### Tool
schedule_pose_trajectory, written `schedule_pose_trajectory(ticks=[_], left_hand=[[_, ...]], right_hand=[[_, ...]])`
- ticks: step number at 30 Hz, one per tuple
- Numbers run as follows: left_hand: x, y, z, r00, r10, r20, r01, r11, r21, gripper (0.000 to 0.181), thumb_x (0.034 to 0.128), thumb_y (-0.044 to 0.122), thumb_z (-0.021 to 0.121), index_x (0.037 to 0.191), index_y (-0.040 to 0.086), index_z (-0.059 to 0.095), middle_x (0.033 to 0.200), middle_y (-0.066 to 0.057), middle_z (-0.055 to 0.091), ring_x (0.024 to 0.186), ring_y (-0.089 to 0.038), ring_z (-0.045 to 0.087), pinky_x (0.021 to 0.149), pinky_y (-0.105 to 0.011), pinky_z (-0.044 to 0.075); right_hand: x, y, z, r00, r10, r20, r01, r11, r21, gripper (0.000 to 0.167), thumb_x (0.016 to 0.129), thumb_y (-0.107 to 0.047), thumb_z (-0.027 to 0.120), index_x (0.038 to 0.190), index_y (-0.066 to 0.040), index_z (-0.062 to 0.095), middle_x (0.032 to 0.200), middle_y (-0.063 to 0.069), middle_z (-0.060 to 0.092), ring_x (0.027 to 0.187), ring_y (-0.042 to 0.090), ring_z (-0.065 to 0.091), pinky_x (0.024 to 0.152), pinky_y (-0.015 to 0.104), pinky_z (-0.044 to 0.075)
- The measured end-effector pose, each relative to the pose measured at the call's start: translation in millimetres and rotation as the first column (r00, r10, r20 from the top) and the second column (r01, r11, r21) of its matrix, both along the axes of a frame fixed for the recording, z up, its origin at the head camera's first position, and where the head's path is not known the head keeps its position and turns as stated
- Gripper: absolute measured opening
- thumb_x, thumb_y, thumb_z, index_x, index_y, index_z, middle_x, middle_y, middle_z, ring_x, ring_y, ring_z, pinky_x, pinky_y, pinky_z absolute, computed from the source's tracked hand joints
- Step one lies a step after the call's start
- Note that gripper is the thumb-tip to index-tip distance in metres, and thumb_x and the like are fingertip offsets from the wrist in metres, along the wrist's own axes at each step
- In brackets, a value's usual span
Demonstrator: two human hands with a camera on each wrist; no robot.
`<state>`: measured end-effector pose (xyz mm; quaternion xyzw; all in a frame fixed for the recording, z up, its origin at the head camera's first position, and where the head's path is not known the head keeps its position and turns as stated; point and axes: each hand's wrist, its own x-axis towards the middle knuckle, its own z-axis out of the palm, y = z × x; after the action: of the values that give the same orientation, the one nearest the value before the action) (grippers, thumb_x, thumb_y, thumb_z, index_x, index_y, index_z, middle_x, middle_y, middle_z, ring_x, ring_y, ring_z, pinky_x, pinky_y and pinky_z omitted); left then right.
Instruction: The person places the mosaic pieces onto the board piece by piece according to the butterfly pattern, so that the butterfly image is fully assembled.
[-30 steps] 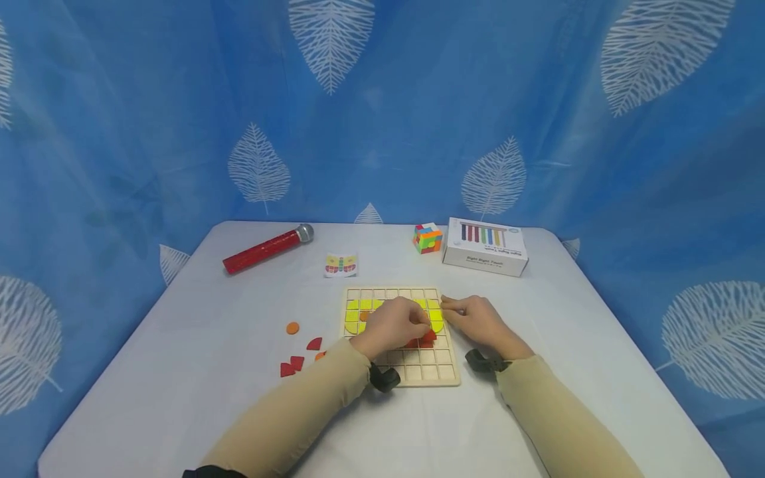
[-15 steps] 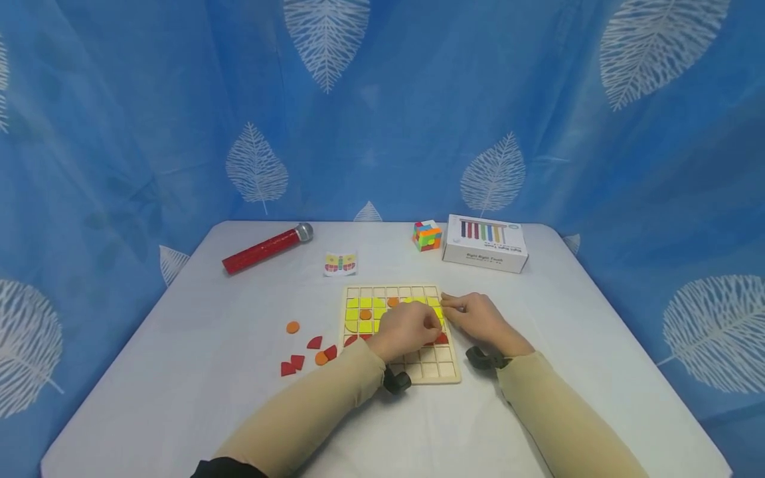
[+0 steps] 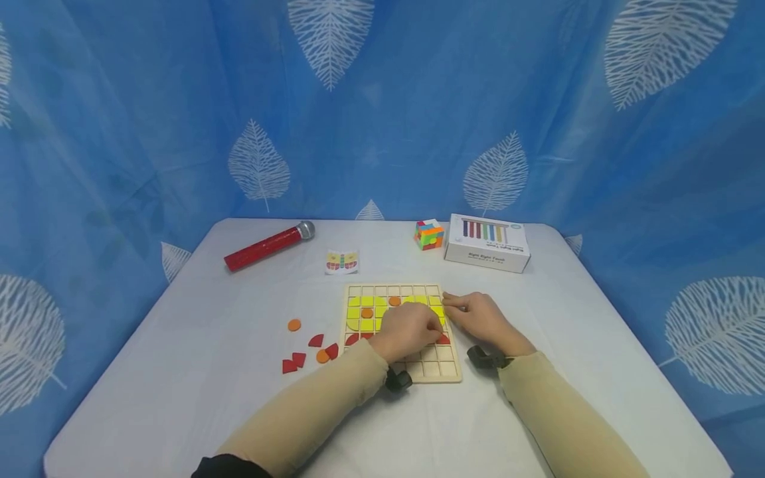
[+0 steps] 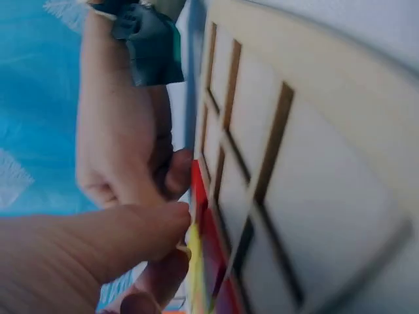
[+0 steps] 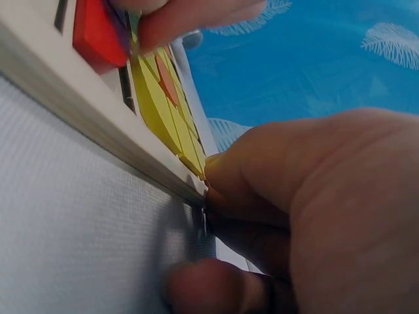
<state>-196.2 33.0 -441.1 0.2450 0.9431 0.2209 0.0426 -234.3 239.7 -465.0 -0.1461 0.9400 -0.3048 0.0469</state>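
Note:
A wooden grid board lies on the table, with yellow pieces and orange round pieces set in its upper rows. Below them runs a row of red pieces, partly covered by my left hand. That hand's thumb and finger pinch at the row's right part, apparently on a red piece mostly hidden by the fingertips. Just right of them lies another red piece. My right hand grips the board's right edge, its fingertips beside the yellow pieces.
Left of the board lie loose red quarter pieces and orange discs. Behind it are a butterfly pattern card, a red microphone, a puzzle cube and a white box. A blue leaf-patterned curtain surrounds the table.
My left hand has shifted right along the red row, uncovering the row's left pieces and the upper orange disc. My right hand stays at the board's edge.

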Motion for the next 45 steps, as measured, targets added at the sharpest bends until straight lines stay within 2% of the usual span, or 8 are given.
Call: schedule_pose_trajectory(ticks=[7, 13, 18, 26, 32, 40, 42, 45], left_hand=[[9.4, -77.0, 14.8, 0.984, 0.174, 0.033, -0.176, 0.978, 0.114, 0.012, 0.0930, 0.031, 0.077, 0.103, 0.025, 0.082, 0.099, 0.012, 0.075, 0.094, -0.011, 0.064, 0.080, -0.031, 0.052], [15.3, -179.0, 9.8, 0.895, 0.423, 0.140, -0.442, 0.882, 0.162, 0.024, 0.0926, 0.032, 0.078, 0.114, 0.020, 0.076, 0.111, 0.001, 0.072, 0.094, -0.021, 0.060, 0.078, -0.035, 0.053], [33.2, -221.2, -12.1, 0.855, 0.468, 0.221, -0.510, 0.837, 0.197, 0.024, 0.0930, 0.028, 0.078, 0.115, 0.018, 0.075, 0.112, -0.001, 0.070, 0.096, -0.021, 0.060, 0.074, -0.028, 0.053], [48.3, -210.1, -20.8, 0.902, 0.410, 0.133, -0.425, 0.897, 0.123, 0.038, 0.0821, 0.038, 0.087, 0.115, 0.022, 0.076, 0.105, 0.004, 0.071, 0.092, -0.017, 0.058, 0.076, -0.030, 0.054], [47.3, -202.8, -22.1, 0.889, 0.436, 0.138, -0.448, 0.891, 0.072, 0.034, 0.0841, 0.031, 0.087, 0.115, 0.020, 0.075, 0.104, 0.003, 0.070, 0.091, -0.017, 0.057, 0.074, -0.028, 0.052], [46.7, -197.8, -17.9, 0.876, 0.437, 0.204, -0.474, 0.860, 0.191, 0.022, 0.0848, 0.024, 0.086, 0.100, 0.020, 0.071, 0.093, 0.002, 0.066, 0.072, -0.019, 0.055, 0.060, -0.029, 0.048], [48.5, -194.0, -17.0, 0.898, 0.400, 0.182, -0.435, 0.869, 0.238, 0.018, 0.0847, 0.023, 0.086, 0.098, 0.023, 0.073, 0.091, 0.005, 0.067, 0.067, -0.018, 0.054, 0.057, -0.027, 0.048], [50.9, -187.3, -17.3, 0.966, 0.257, 0.041, -0.258, 0.925, 0.278, 0.019, 0.0834, 0.021, 0.087, 0.099, 0.026, 0.079, 0.092, 0.012, 0.071, 0.066, -0.012, 0.055, 0.061, -0.025, 0.047]], right_hand=[[1.2, -4.8, -0.9, 0.997, -0.030, 0.073, 0.030, 1.000, -0.007, 0.042, 0.101, -0.038, 0.064, 0.137, -0.019, 0.066, 0.148, -0.001, 0.058, 0.145, 0.035, 0.045, 0.117, 0.057, 0.035], [1.2, -2.6, 2.1, 0.996, -0.044, 0.072, 0.044, 0.999, -0.002, 0.042, 0.100, -0.038, 0.064, 0.137, -0.018, 0.066, 0.148, -0.001, 0.059, 0.145, 0.036, 0.045, 0.117, 0.058, 0.035], [1.5, -1.0, 4.4, 0.995, -0.052, 0.086, 0.052, 0.999, 0.004, 0.043, 0.100, -0.039, 0.064, 0.138, -0.018, 0.066, 0.149, -0.002, 0.057, 0.146, 0.037, 0.043, 0.117, 0.059, 0.033], [0.1, -2.7, 1.3, 0.996, -0.051, 0.078, 0.051, 0.999, 0.000, 0.044, 0.101, -0.040, 0.063, 0.138, -0.018, 0.065, 0.149, -0.002, 0.057, 0.147, 0.036, 0.043, 0.118, 0.058, 0.032], [0.8, -3.2, 0.0, 0.995, -0.057, 0.080, 0.057, 0.998, 0.008, 0.044, 0.100, -0.040, 0.063, 0.138, -0.018, 0.065, 0.150, -0.001, 0.057, 0.146, 0.036, 0.043, 0.118, 0.058, 0.033], [-0.7, -2.8, -1.6, 0.996, -0.062, 0.067, 0.062, 0.998, 0.006, 0.044, 0.100, -0.040, 0.063, 0.138, -0.018, 0.065, 0.149, -0.002, 0.057, 0.147, 0.036, 0.043, 0.118, 0.058, 0.033], [-1.3, -2.5, -2.2, 0.996, -0.064, 0.067, 0.064, 0.998, 0.006, 0.044, 0.100, -0.040, 0.063, 0.138, -0.018, 0.065, 0.149, -0.002, 0.057, 0.147, 0.036, 0.043, 0.118, 0.058, 0.033], [-1.5, -2.2, -2.6, 0.996, -0.065, 0.066, 0.064, 0.998, 0.010, 0.044, 0.100, -0.040, 0.063, 0.138, -0.019, 0.065, 0.149, -0.002, 0.057, 0.146, 0.036, 0.044, 0.118, 0.058, 0.033]])
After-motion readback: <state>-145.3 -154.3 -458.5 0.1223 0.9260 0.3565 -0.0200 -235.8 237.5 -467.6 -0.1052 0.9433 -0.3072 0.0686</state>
